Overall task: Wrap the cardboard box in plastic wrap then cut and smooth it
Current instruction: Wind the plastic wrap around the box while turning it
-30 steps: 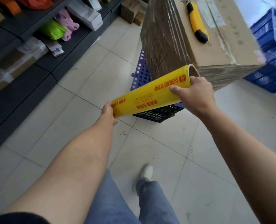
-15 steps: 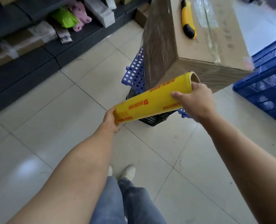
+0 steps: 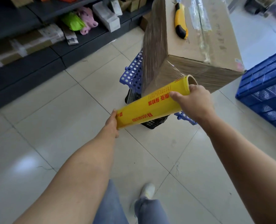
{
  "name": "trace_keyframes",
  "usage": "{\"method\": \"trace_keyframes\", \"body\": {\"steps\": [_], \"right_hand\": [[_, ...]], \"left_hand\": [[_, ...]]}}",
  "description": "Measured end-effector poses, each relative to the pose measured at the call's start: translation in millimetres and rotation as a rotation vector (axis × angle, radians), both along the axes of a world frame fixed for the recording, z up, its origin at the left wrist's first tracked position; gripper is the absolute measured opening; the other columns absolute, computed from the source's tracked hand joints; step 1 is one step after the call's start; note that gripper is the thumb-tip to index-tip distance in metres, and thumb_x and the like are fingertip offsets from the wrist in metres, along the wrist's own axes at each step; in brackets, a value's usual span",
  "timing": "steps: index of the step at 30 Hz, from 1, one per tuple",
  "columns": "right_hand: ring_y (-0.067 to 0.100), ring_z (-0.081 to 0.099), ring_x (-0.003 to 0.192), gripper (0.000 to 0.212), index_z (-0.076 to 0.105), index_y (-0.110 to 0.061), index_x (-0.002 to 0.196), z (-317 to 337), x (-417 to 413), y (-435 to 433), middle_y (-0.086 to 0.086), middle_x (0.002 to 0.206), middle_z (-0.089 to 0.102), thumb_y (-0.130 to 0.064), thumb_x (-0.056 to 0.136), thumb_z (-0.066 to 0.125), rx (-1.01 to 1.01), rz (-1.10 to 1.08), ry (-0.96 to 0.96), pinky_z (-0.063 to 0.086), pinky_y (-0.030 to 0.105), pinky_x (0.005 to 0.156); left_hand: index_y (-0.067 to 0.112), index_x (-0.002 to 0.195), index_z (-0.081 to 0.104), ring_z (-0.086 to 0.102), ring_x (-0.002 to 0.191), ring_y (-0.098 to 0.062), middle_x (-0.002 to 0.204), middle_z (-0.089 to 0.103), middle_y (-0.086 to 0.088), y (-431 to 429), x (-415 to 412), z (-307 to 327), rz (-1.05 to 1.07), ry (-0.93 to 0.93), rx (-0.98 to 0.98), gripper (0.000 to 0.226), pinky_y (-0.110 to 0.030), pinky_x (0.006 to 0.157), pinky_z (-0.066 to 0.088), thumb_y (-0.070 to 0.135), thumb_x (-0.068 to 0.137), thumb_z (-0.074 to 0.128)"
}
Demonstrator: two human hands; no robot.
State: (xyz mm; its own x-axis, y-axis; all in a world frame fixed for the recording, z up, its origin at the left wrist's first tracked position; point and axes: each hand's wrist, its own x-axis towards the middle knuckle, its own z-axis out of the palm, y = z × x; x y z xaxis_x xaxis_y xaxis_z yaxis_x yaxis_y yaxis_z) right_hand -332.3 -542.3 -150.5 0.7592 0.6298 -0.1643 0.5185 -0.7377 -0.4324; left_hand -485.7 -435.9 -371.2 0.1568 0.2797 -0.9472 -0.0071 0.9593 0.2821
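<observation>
Head view.

**Materials:** The box (image 3: 198,39) is brown corrugated cardboard, rectangular, with clear tape along its top seam. Its two near sides are covered in film (image 3: 151,50), which is glossy and finely streaked. The roll (image 3: 150,105) is a yellow cylinder with red print. Its cardboard core is open at the upper end. It is tilted, low end to my left and high end to my right. A thin sheet of film runs taut from the roll to the box's near corner.

**Surroundings:** A yellow-and-black knife (image 3: 180,21) lies flat on the box top. The box stands on a perforated blue plastic stand (image 3: 133,73). A black mesh basket (image 3: 151,123) shows under the roll. A blue crate (image 3: 266,94) sits on the floor (image 3: 53,126) to the right, near the box. The floor is pale glossy tile. Dark shelving (image 3: 37,62) with packets is on the left. The roll and my right hand hide the lower near corner of the box and part of the stand.

**Hands:**
- My left hand (image 3: 112,122) grips the roll's low end, with the fingers hidden behind it.
- My right hand (image 3: 193,101) wraps the high end, thumb on top and fingers curled under, just short of the core opening.
- The roll lies just beside the box's near lower corner, joined to it by the film.
</observation>
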Motion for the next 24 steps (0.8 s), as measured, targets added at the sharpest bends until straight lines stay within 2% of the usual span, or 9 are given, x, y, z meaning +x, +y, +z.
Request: {"method": "trace_keyframes", "body": {"steps": [5, 9, 12, 14, 16, 18, 20, 22, 24], "right_hand": [[0.029, 0.066, 0.076, 0.025, 0.065, -0.007, 0.097, -1, 34, -31, 0.01, 0.09, 0.068, -0.026, 0.08, 0.064, -0.027, 0.083, 0.021, 0.057, 0.041, 0.066], [0.026, 0.066, 0.079, 0.031, 0.064, -0.01, 0.09, -2, 55, -54, 0.007, 0.086, 0.07, -0.039, 0.081, 0.065, 0.017, 0.203, 0.001, 0.056, 0.045, 0.074], [0.026, 0.066, 0.073, 0.047, 0.06, -0.007, 0.08, 1, 66, -60, 0.009, 0.081, 0.069, -0.054, 0.08, 0.063, 0.034, 0.253, -0.009, 0.056, 0.042, 0.07], [0.026, 0.064, 0.064, 0.058, 0.05, -0.008, 0.066, 6, 70, -59, 0.009, 0.071, 0.065, -0.064, 0.079, 0.059, 0.028, 0.28, -0.027, 0.054, 0.036, 0.062], [0.023, 0.053, 0.054, 0.065, 0.041, -0.01, 0.059, 11, 76, -58, 0.007, 0.06, 0.054, -0.071, 0.077, 0.053, 0.011, 0.294, -0.071, 0.042, 0.031, 0.051], [0.021, 0.045, 0.05, 0.065, 0.041, -0.009, 0.059, 12, 84, -57, 0.005, 0.055, 0.046, -0.07, 0.079, 0.053, -0.02, 0.298, -0.103, 0.034, 0.029, 0.046], [0.021, 0.044, 0.051, 0.06, 0.041, -0.008, 0.058, 11, 93, -58, 0.004, 0.055, 0.043, -0.061, 0.083, 0.056, -0.074, 0.319, -0.115, 0.031, 0.028, 0.046], [0.023, 0.047, 0.056, 0.053, 0.045, -0.008, 0.059, 10, 100, -59, 0.005, 0.057, 0.044, -0.053, 0.085, 0.057, -0.121, 0.346, -0.111, 0.031, 0.029, 0.047], [0.025, 0.049, 0.062, 0.044, 0.049, -0.006, 0.065, 9, 106, -62, 0.005, 0.06, 0.046, -0.044, 0.086, 0.058, -0.148, 0.372, -0.088, 0.032, 0.029, 0.049]], "left_hand": [[0.024, 0.133, 0.048, 0.052, 0.118, -0.027, 0.134, 0.052, -0.007, -39, 20, -9, 0.179, -0.059, -0.004, 0.05, -0.042, 0.098, 0.041, 0.038, 0.086, 0.059], [0.017, 0.135, 0.044, 0.049, 0.121, -0.027, 0.126, 0.05, -0.006, -82, 41, -1, 0.287, -0.056, 0.035, 0.043, -0.042, 0.1, 0.039, 0.023, 0.093, 0.05], [0.019, 0.132, 0.044, 0.048, 0.117, -0.025, 0.126, 0.049, -0.007, -101, 50, 2, 0.294, -0.059, 0.056, 0.041, -0.043, 0.101, 0.032, 0.026, 0.091, 0.047], [0.023, 0.126, 0.048, 0.049, 0.118, -0.024, 0.13, 0.053, -0.006, -107, 54, 3, 0.281, -0.061, 0.061, 0.039, -0.047, 0.105, 0.027, 0.036, 0.089, 0.048], [0.026, 0.123, 0.049, 0.047, 0.123, -0.024, 0.131, 0.052, -0.004, -112, 59, 6, 0.278, -0.062, 0.063, 0.044, -0.05, 0.109, 0.024, 0.051, 0.087, 0.051], [0.027, 0.134, 0.043, 0.044, 0.127, -0.024, 0.136, 0.048, -0.004, -113, 63, 7, 0.267, -0.013, 0.061, 0.066, -0.052, 0.108, 0.026, 0.064, 0.08, 0.055], [0.028, 0.137, 0.04, 0.044, 0.127, -0.025, 0.139, 0.046, -0.004, -114, 64, 3, 0.25, 0.044, 0.024, 0.076, -0.052, 0.105, 0.029, 0.065, 0.074, 0.062], [0.027, 0.134, 0.043, 0.045, 0.125, -0.025, 0.135, 0.048, -0.006, -117, 68, 3, 0.229, 0.051, -0.01, 0.068, -0.05, 0.104, 0.029, 0.056, 0.076, 0.065], [0.022, 0.122, 0.05, 0.048, 0.119, -0.026, 0.125, 0.053, -0.007, -120, 73, 10, 0.201, 0.042, -0.007, 0.045, -0.046, 0.102, 0.03, 0.043, 0.084, 0.062]]}}
